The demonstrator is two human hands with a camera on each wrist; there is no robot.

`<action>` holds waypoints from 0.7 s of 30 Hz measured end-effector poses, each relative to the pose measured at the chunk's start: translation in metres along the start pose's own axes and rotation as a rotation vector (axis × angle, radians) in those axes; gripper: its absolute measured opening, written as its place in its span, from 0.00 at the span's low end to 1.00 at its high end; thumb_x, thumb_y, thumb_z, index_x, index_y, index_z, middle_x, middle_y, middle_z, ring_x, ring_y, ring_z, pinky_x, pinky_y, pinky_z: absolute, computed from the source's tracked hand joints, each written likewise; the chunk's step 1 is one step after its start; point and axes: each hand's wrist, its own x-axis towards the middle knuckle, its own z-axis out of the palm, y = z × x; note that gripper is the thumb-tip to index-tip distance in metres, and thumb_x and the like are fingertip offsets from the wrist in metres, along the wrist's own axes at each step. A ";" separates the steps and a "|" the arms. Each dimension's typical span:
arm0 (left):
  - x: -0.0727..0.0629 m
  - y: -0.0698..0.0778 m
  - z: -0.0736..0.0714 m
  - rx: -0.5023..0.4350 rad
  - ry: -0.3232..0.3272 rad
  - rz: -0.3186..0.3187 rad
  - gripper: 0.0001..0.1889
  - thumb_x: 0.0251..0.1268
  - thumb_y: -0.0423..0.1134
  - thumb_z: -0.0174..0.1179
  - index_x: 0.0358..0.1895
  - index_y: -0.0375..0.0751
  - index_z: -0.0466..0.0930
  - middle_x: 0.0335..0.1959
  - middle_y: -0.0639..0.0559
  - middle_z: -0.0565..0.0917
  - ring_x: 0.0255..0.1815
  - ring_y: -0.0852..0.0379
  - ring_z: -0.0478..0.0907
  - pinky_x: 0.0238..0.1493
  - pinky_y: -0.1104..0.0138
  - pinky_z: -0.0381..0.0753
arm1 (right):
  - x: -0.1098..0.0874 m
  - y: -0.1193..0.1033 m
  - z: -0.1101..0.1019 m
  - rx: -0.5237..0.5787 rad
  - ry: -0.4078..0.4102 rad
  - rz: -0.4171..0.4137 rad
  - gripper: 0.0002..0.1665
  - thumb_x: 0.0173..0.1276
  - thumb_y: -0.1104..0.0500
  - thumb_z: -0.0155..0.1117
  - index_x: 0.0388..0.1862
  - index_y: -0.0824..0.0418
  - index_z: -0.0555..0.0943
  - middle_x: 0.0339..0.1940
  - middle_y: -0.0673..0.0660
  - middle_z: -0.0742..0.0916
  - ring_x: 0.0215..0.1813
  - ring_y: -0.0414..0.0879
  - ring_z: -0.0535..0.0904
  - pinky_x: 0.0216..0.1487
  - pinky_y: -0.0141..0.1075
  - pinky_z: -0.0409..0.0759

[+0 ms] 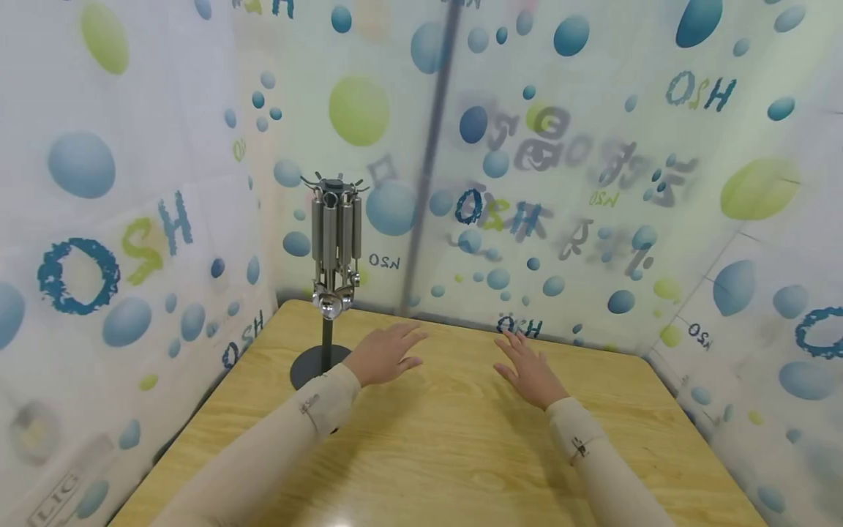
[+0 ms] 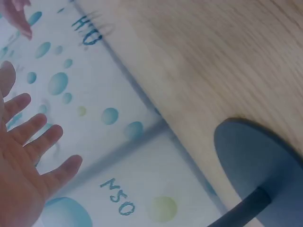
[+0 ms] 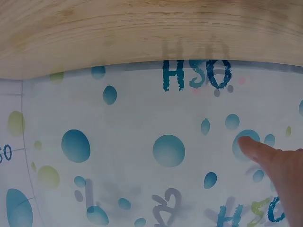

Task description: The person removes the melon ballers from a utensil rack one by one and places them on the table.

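Observation:
My left hand (image 1: 382, 355) hovers over the table just right of a black utensil stand (image 1: 327, 338), its fingers straight and spread, holding nothing. From the top hooks of that stand hang several steel kitchen utensils (image 1: 331, 234) with thick silvery handles, their rounded, shiny heads pointing down. The left wrist view shows the stand's round dark base (image 2: 255, 156) and part of its pole. Across from it, my right hand (image 1: 532, 372) is held over the right half of the table, fingers extended and apart, with nothing in it. One finger (image 3: 265, 158) of it shows in the right wrist view.
The light wooden table (image 1: 448, 446) has its back edge close to a hanging curtain (image 1: 579, 293) printed with blue and green dots and "H2O" lettering. More of this curtain encloses the left and right sides. The stand is near the table's back left corner.

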 end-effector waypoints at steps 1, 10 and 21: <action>0.000 0.001 -0.003 -0.002 0.002 0.005 0.28 0.78 0.53 0.55 0.73 0.41 0.70 0.71 0.40 0.72 0.69 0.43 0.72 0.56 0.48 0.79 | 0.000 -0.001 0.000 0.000 0.000 -0.003 0.36 0.80 0.46 0.55 0.80 0.57 0.63 0.82 0.62 0.60 0.81 0.66 0.51 0.64 0.79 0.50; 0.009 0.009 -0.042 -0.044 0.098 0.047 0.25 0.77 0.47 0.58 0.69 0.37 0.73 0.61 0.44 0.81 0.58 0.48 0.81 0.55 0.57 0.81 | 0.008 -0.010 -0.002 0.023 0.016 -0.040 0.34 0.80 0.49 0.57 0.79 0.60 0.65 0.81 0.64 0.62 0.80 0.66 0.52 0.64 0.77 0.53; 0.003 0.011 -0.081 -0.089 0.127 0.062 0.25 0.78 0.46 0.57 0.72 0.38 0.71 0.62 0.43 0.80 0.59 0.48 0.81 0.58 0.57 0.80 | 0.016 -0.025 -0.009 0.104 0.083 -0.075 0.30 0.81 0.50 0.55 0.75 0.64 0.69 0.77 0.68 0.68 0.74 0.64 0.67 0.70 0.60 0.65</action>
